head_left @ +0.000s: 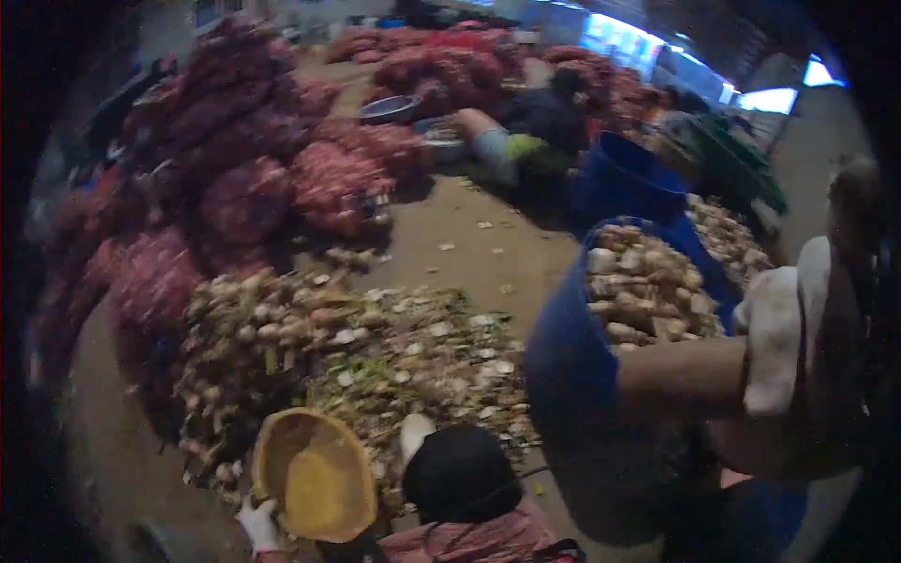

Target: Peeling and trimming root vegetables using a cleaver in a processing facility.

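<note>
Neither of my hands can be made out. Low before me is a person in a black hat and a pink garment. A white-gloved hand beside that person holds the rim of a tilted yellow basin. Beyond them, a heap of garlic bulbs merges into loose stalks, peelings and pale pieces. To the right, a blue tub is full of bulbs. A blurred bare arm with white fabric crosses its side; it appears to be another person's.
Stacked red mesh sacks fill the left, with more sacks behind. Another person reaches into a basin. A second blue tub stands at right. Scattered pieces lie on the concrete floor.
</note>
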`<state>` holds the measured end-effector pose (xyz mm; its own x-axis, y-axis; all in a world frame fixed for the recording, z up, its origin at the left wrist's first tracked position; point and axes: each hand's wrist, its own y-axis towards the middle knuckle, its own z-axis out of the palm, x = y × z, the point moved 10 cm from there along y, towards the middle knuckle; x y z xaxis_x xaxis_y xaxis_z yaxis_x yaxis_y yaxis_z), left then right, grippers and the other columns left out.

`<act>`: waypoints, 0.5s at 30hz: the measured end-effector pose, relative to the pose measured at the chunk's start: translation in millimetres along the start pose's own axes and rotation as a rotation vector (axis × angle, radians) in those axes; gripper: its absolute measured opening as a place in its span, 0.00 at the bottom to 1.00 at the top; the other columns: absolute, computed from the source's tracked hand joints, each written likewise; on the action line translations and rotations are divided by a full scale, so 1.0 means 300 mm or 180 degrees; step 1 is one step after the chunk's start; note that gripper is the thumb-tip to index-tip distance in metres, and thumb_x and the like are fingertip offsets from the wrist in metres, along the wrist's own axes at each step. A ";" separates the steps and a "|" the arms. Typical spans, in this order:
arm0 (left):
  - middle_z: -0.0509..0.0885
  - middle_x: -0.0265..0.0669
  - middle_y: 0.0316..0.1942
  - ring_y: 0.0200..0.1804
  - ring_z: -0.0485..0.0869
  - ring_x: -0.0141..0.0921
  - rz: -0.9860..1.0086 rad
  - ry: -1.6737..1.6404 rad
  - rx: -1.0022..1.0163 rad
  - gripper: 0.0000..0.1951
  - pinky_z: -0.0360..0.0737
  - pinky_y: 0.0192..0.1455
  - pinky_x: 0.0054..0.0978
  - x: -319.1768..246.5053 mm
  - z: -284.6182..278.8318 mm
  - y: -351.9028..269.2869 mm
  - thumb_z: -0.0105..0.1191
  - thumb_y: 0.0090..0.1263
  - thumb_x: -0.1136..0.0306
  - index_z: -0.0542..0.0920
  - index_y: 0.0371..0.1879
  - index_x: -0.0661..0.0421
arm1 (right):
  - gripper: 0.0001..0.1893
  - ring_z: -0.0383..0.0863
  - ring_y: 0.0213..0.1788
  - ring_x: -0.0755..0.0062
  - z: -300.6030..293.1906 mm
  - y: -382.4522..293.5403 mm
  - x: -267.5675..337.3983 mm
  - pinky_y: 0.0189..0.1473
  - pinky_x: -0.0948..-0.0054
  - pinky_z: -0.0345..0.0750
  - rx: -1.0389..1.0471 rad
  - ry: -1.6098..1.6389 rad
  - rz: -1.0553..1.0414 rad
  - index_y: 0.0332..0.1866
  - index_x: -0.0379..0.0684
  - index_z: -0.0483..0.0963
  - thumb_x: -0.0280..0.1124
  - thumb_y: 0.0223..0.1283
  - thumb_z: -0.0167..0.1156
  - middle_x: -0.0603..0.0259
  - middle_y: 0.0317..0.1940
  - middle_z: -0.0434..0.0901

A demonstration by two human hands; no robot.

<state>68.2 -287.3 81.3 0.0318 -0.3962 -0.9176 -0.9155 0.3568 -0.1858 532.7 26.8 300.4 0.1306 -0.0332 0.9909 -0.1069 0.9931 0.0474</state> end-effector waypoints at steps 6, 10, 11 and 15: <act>0.83 0.42 0.37 0.37 0.81 0.34 -0.0674 0.0192 0.0384 0.23 0.75 0.41 0.28 0.185 -0.014 -0.186 0.58 0.50 0.65 0.78 0.47 0.62 | 0.13 0.73 0.22 0.77 0.196 0.093 0.080 0.23 0.76 0.71 0.1050 -0.0442 -0.0312 0.35 0.39 0.71 0.38 0.53 0.61 0.63 0.25 0.73; 0.80 0.47 0.46 0.48 0.79 0.43 -0.1180 0.2165 0.0499 0.26 0.73 0.53 0.33 0.390 -0.050 -0.165 0.59 0.51 0.56 0.78 0.50 0.51 | 0.14 0.72 0.20 0.78 0.475 0.212 0.266 0.22 0.78 0.69 0.1677 -0.0730 -0.0687 0.34 0.40 0.71 0.40 0.53 0.61 0.65 0.23 0.72; 0.80 0.47 0.48 0.50 0.78 0.43 -0.1297 0.2195 0.0471 0.26 0.72 0.55 0.34 0.439 -0.047 -0.141 0.59 0.50 0.56 0.78 0.51 0.50 | 0.14 0.72 0.20 0.79 0.567 0.236 0.292 0.22 0.78 0.69 0.1829 -0.0783 -0.0740 0.34 0.40 0.71 0.40 0.53 0.60 0.65 0.23 0.72; 0.79 0.53 0.45 0.50 0.77 0.47 -0.1126 0.2465 0.0372 0.25 0.73 0.53 0.38 0.562 -0.041 0.007 0.60 0.50 0.61 0.77 0.49 0.54 | 0.15 0.71 0.19 0.80 0.905 0.318 0.290 0.21 0.79 0.67 0.2346 -0.1033 -0.0921 0.34 0.40 0.71 0.42 0.53 0.60 0.67 0.21 0.72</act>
<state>66.7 -363.7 -69.4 -0.0141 -0.9512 -0.3083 -0.8549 0.1714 -0.4897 266.2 88.3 425.5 -0.0250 -0.4163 0.9089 -0.7411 0.6178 0.2627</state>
